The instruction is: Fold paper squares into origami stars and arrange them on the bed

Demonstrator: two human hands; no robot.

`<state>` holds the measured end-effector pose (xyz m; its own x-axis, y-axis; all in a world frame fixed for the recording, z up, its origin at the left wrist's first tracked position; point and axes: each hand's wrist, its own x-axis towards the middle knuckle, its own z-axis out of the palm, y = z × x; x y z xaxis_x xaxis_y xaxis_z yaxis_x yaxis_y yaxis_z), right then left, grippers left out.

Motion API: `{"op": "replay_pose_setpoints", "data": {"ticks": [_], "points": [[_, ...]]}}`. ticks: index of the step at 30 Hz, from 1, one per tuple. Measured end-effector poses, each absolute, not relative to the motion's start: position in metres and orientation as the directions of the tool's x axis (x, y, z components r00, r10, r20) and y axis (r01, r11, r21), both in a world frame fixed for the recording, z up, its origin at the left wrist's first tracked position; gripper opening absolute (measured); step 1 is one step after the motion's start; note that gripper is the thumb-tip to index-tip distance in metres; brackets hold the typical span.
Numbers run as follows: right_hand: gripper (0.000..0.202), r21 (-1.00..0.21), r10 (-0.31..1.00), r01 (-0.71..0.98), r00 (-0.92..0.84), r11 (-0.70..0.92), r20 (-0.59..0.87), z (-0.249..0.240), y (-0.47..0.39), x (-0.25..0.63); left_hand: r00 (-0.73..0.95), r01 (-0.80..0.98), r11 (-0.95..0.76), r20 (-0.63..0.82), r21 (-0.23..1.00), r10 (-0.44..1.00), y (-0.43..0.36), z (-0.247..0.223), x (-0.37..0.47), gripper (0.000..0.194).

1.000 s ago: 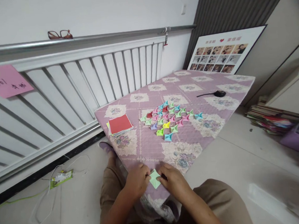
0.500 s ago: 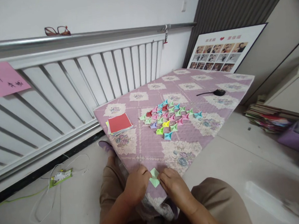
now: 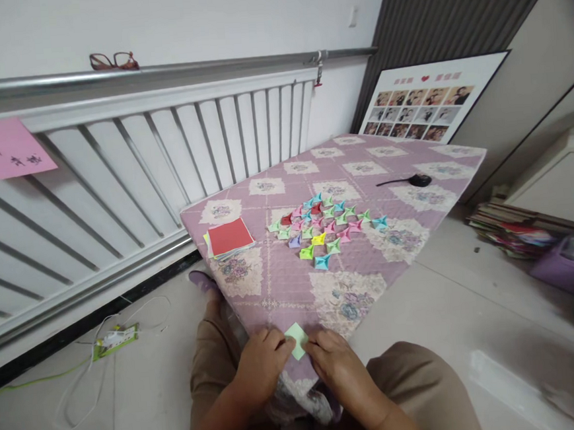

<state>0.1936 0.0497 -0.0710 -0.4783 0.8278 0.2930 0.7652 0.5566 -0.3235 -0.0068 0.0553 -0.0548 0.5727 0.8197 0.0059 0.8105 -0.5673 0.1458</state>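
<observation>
mate: what does the head view give you down at the hands?

me: i see the left hand (image 3: 259, 363) with its fingers drawn in narrow, holding the left corner of a small pale green paper square (image 3: 297, 340). the right hand (image 3: 335, 353) is narrow too, and has the right corner.

mate: where exactly is the square?

me: between the two hands, at the near end of a purple cloth with cream floral patches (image 3: 282, 281). it is turned corner-on, one point toward the wearer. i can't tell if it lies flat on the cloth or is slightly lifted.

mate: and farther up?

me: small folded paper pieces in mixed colours (image 3: 319, 239), set in slanting rows, well apart from the hands. i make out green, pink, blue, red, yellow and purple. to their left, near the cloth's edge, i have a stack of square paper sheets with a red one on top (image 3: 230, 238). far right lies a black thing with a rounded end and a thin stem (image 3: 419, 180); i can't name it.

mate: along the wall?

me: a white ribbed metal radiator (image 3: 165, 145) beside the cloth, a pink handwritten paper note (image 3: 1, 151) on its left end, and brown-framed glasses (image 3: 114, 61) on the pipe above.
</observation>
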Motion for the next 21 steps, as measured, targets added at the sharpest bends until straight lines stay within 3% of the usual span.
{"op": "replay_pose_setpoints", "data": {"ticks": [5, 9, 14, 21], "points": [[0.029, -0.324, 0.813, 0.754, -0.467, 0.571, 0.347, -0.065, 0.038, 0.194, 0.576, 0.814, -0.575, 0.003, 0.084, 0.817, 0.036, -0.053, -0.008, 0.035], [0.025, -0.39, 0.853, 0.763, -0.414, 0.515, 0.317, -0.058, 0.039, 0.192, 0.558, 0.826, -0.56, 0.047, 0.059, 0.828, 0.025, -0.062, -0.009, 0.04], [0.009, -0.488, 0.949, 0.814, -0.274, 0.315, 0.156, -0.045, 0.058, 0.184, 0.537, 0.841, -0.54, 0.07, 0.039, 0.841, 0.022, -0.068, -0.008, 0.04], [0.014, -0.451, 0.978, 0.885, -0.178, 0.112, -0.106, -0.026, 0.08, 0.169, 0.532, 0.841, -0.541, 0.172, 0.005, 0.829, 0.02, -0.077, -0.009, 0.041]]}}
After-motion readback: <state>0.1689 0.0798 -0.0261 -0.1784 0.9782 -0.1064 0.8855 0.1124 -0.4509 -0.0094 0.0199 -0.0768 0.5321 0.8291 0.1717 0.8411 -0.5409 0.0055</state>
